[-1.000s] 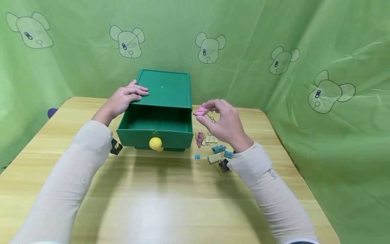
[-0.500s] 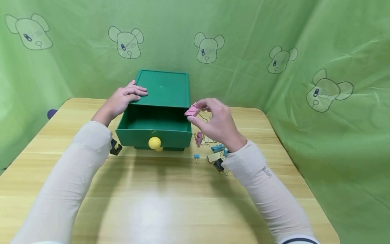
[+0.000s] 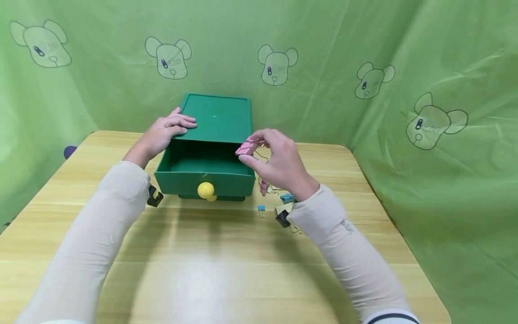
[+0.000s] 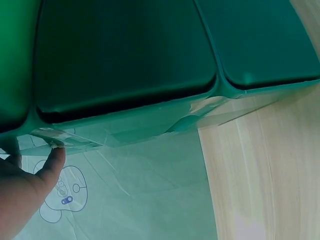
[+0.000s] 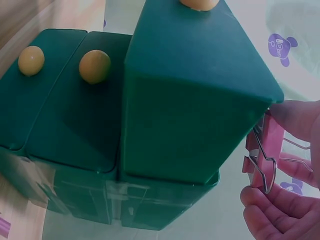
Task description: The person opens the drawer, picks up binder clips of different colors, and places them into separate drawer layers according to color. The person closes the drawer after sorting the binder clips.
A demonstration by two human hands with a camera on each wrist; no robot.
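A green drawer cabinet [image 3: 216,118] stands on the table with its top drawer [image 3: 182,183] pulled out, a yellow knob [image 3: 205,190] on the front. My left hand [image 3: 159,135] rests over the cabinet's top left edge, fingers extended; in the left wrist view its fingertips [image 4: 54,160] touch the cabinet side. Between thumb and fingers, my right hand [image 3: 279,162] pinches a pink binder clip [image 3: 246,147], which overlaps the drawer's right rim in the head view. The right wrist view shows the clip [image 5: 272,137] beside the drawer's side wall, its wire handles swung out.
Several binder clips lie right of the cabinet, among them a magenta one [image 3: 264,186], a small blue one [image 3: 261,208] and a black one [image 3: 283,218], some partly hidden behind my right arm. Another black clip [image 3: 154,197] lies by my left sleeve. Green curtains surround the table.
My right hand has moved left with the pink binder clip, from beside the cabinet to the drawer's right rim. The left hand and the drawer have stayed where they were.
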